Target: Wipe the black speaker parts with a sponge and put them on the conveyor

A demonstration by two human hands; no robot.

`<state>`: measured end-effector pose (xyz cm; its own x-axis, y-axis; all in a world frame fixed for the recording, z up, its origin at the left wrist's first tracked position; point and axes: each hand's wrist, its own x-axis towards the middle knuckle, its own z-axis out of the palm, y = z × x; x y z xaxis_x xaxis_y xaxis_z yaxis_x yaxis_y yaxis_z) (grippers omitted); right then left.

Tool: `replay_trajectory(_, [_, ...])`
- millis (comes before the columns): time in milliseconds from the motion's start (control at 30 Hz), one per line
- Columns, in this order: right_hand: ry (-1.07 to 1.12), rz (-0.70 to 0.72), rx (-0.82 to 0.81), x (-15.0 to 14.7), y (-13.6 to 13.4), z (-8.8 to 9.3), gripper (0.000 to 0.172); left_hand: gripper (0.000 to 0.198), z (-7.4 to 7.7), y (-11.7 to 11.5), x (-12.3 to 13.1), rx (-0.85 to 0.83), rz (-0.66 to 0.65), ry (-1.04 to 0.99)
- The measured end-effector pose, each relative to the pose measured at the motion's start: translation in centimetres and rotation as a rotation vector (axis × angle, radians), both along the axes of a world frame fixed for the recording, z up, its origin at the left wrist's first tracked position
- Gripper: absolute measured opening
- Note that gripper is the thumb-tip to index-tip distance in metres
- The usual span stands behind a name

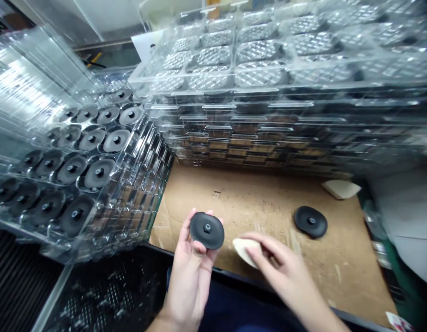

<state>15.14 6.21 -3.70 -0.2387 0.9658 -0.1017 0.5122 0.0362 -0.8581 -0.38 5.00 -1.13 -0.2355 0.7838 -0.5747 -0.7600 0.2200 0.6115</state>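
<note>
My left hand (190,272) holds a black, rounded disc with a central stud (207,230), its fingertips behind the rim and its stud facing up. My right hand (285,263) pinches a cream-coloured soft pad (245,251) close to that disc, and the two are not touching. A second black disc (310,222) lies on the cardboard to the right of my right hand. Farther back, near the tray stack, rests another cream pad (340,189).
A worn cardboard sheet (234,198) lies under my hands. Stacked clear trays of black discs (95,157) rise on the left, and stacked clear trays of silver mesh pieces (255,50) rise behind. A dark perforated crate (95,295) sits at lower left.
</note>
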Motion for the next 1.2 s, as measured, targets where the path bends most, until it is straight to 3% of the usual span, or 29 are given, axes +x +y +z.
replay_trajectory(100, [0.105,-0.01,0.176,-0.5,1.5,4.1,0.018,0.056,0.4,-0.2,0.7,-0.004,-0.036,-0.036])
replay_trajectory(167, [0.207,0.088,0.304,-1.1,2.2,6.3,0.022,0.053,0.7,-0.4,1.0,-0.042,-0.087,-0.073])
replay_trajectory(267, [0.223,0.292,0.225,-1.8,2.6,7.9,0.021,0.048,1.0,-0.5,1.1,-0.07,-0.124,-0.087])
replay_trajectory(367, [0.167,0.339,0.129,-2.0,2.4,7.8,0.02,0.047,1.3,-0.4,1.3,-0.071,-0.13,-0.1])
replay_trajectory(500, [0.268,0.157,0.312,-1.8,1.4,7.1,0.025,0.044,1.5,-0.4,1.5,-0.063,-0.176,-0.124])
replay_trajectory(667, [0.239,0.277,0.145,-1.2,1.4,7.7,0.02,0.047,1.5,-0.6,1.5,-0.058,-0.19,-0.096])
replay_trajectory(767, [0.31,0.21,0.303,-1.0,1.7,7.8,0.021,0.044,1.5,-0.6,1.5,-0.078,-0.203,-0.105])
replay_trajectory(833, [0.364,0.239,0.333,-0.4,1.3,7.4,0.024,0.047,1.6,-0.5,1.4,-0.054,-0.225,-0.107])
replay_trajectory(933, [0.27,0.308,0.14,1.8,0.4,6.0,0.02,0.054,1.7,-0.5,0.9,0.006,-0.229,-0.107])
replay_trajectory(1033, [0.123,0.108,0.046,4.0,-0.2,4.8,0.015,0.057,1.8,-0.5,1.1,0.033,-0.227,-0.113])
replay_trajectory(1100, [0.106,0.004,0.129,4.3,-0.3,4.9,0.016,0.057,1.9,-0.5,1.6,0.032,-0.245,-0.129])
replay_trajectory(1200, [0.246,0.152,0.304,3.3,0.3,6.4,0.027,0.053,2.2,-0.4,2.3,0.031,-0.264,-0.161])
